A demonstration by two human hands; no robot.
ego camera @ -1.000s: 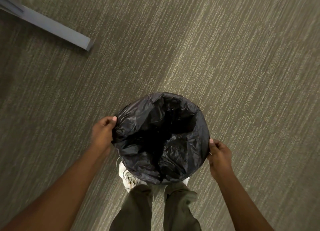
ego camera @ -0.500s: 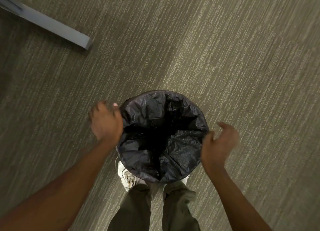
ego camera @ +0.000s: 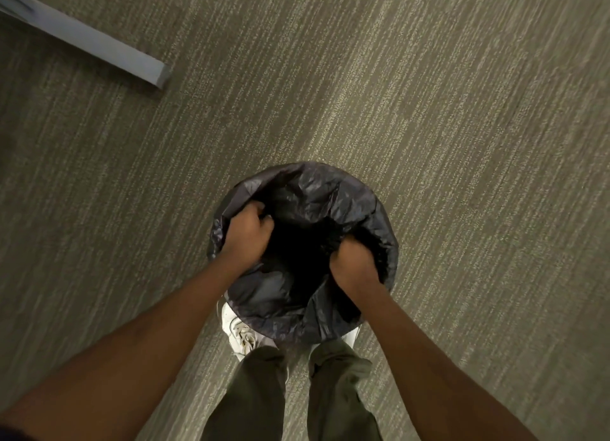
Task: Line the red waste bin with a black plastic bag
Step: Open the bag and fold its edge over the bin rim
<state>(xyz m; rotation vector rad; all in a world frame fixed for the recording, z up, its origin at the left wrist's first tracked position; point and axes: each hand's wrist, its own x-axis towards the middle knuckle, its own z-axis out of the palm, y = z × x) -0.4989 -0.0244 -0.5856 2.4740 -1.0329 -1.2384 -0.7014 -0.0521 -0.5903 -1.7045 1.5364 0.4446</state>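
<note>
The black plastic bag [ego camera: 318, 193] sits in the round bin on the carpet, its edge folded over the whole rim, so none of the red bin shows. Both hands are inside the bag's mouth. My left hand [ego camera: 247, 232] is at the left inner wall, with its fingers curled into a fold of the plastic. My right hand [ego camera: 353, 262] is at the right inner wall, fingers curled down into the plastic with their tips hidden. The bottom of the bag is dark and cannot be made out.
The bin stands right in front of my white shoes [ego camera: 239, 328] and olive trouser legs [ego camera: 251, 394]. A grey flat bar [ego camera: 99, 47] lies on the carpet at the upper left. Striped grey-green carpet [ego camera: 462, 143] surrounds the bin.
Both hands let go of the outside of the rim, lifted, and moved into the bag's mouth, where they now curl on the inner plastic. The bag's rim looks smoother.
</note>
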